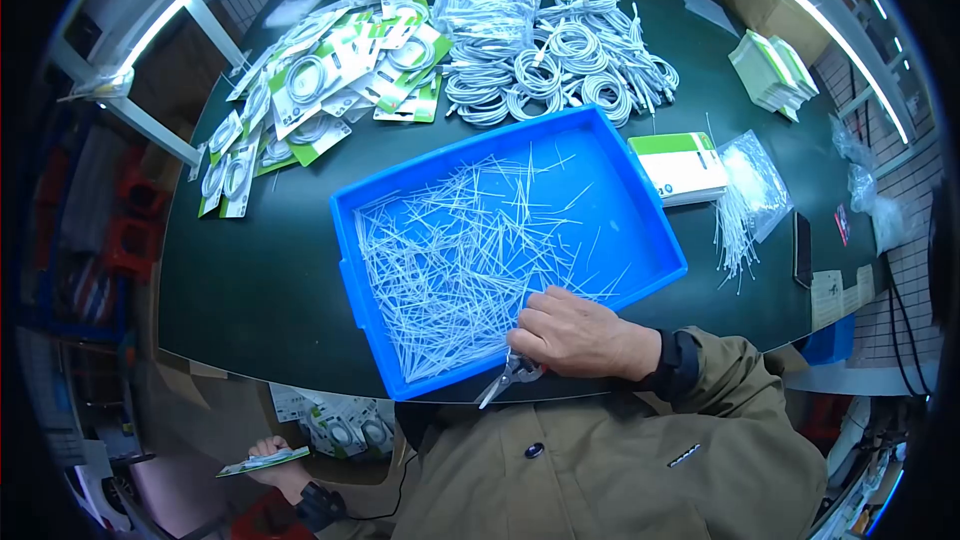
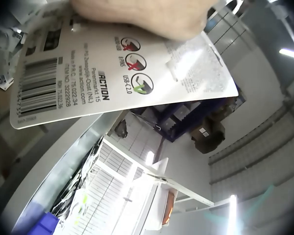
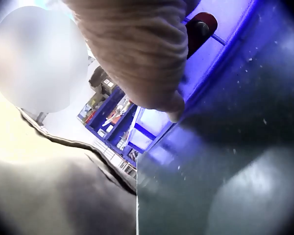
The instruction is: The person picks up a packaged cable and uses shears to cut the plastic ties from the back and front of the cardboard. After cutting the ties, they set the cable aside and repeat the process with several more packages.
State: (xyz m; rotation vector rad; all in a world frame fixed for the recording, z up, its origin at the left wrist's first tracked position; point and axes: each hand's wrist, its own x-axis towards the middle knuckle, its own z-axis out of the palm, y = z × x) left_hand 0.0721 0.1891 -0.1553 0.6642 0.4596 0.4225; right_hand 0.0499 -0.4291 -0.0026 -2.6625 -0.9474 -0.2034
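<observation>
At the lower left of the head view, my left hand grips a flat cable card pack beside the table's front edge. The left wrist view shows the printed white back of this card pack under the left hand. My right hand, fingers curled, holds scissors at the near rim of a blue tray. Their silver blades point down and left over the rim. White cable ties lie scattered in the tray, some right at the right fingertips.
A carton with card packs stands below the table's front edge. Carded cables heap at the back left, coiled grey cables at the back middle. Right of the tray lie green-white cards, loose cable ties and a phone.
</observation>
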